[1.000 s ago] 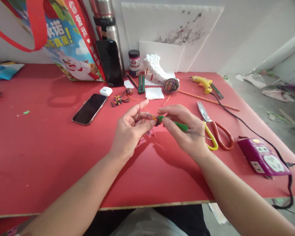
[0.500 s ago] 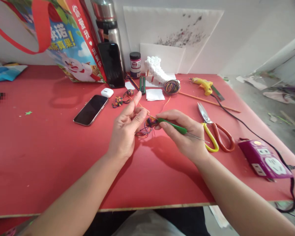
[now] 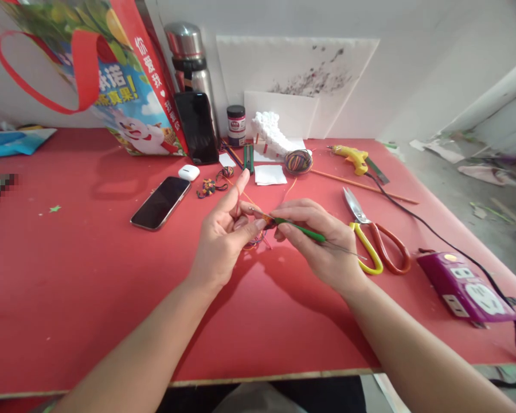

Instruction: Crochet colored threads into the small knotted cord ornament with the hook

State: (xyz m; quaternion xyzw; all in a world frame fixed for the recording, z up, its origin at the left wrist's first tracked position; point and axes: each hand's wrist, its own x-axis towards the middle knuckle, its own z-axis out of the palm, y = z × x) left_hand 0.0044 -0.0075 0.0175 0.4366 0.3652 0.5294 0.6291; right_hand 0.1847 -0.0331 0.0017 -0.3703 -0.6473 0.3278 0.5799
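My right hand (image 3: 327,244) grips a crochet hook (image 3: 307,232) by its green handle, the metal tip pointing left. Thumb and fingers of my left hand (image 3: 219,241) pinch a small piece of multicoloured crochet work (image 3: 267,220), mostly hidden by the fingers. The left index finger is raised, with a strand of yarn running by it. The hook's tip lies at the work, just above my left thumb. Loose yarn ends (image 3: 253,243) hang below. Behind the hands sits a ball of multicoloured yarn (image 3: 298,162).
Scissors (image 3: 372,241) lie beside my right hand, near a purple power strip (image 3: 466,287) and a yellow glue gun (image 3: 350,158). Left of my hands are a phone (image 3: 161,202), a white earbud case (image 3: 188,172) and a small crocheted piece (image 3: 207,188). A bag (image 3: 141,115) stands behind.
The hook has shifted slightly left and its tip now shows above the left thumb. My left thumb has come down over the crochet work. The camera view has tilted up slightly.
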